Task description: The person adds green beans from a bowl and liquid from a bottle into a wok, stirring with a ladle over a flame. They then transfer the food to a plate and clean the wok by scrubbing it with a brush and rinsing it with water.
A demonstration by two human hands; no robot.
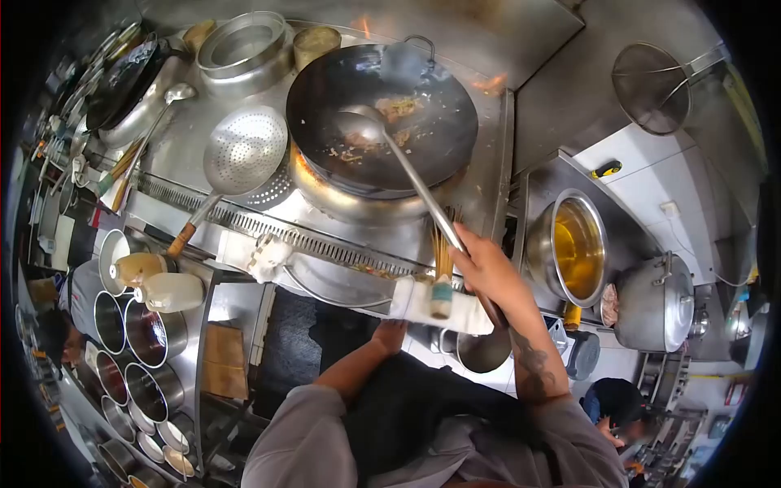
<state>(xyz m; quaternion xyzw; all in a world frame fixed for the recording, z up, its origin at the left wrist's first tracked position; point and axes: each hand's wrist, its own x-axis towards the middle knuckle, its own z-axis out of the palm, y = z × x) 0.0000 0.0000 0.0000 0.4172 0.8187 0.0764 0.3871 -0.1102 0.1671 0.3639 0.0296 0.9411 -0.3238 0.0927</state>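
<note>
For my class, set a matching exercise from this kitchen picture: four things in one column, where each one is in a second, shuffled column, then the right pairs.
Things
1. ladle
2. perforated skimmer
3. pot of golden oil
4. wire strainer

Places
A. lying just left of the wok
B. up against the steel wall, far upper right
C. bowl inside the wok, handle gripped by the right hand
D. right of the wok, next to the lidded pot

Pairs: 1-C, 2-A, 3-D, 4-B
</note>
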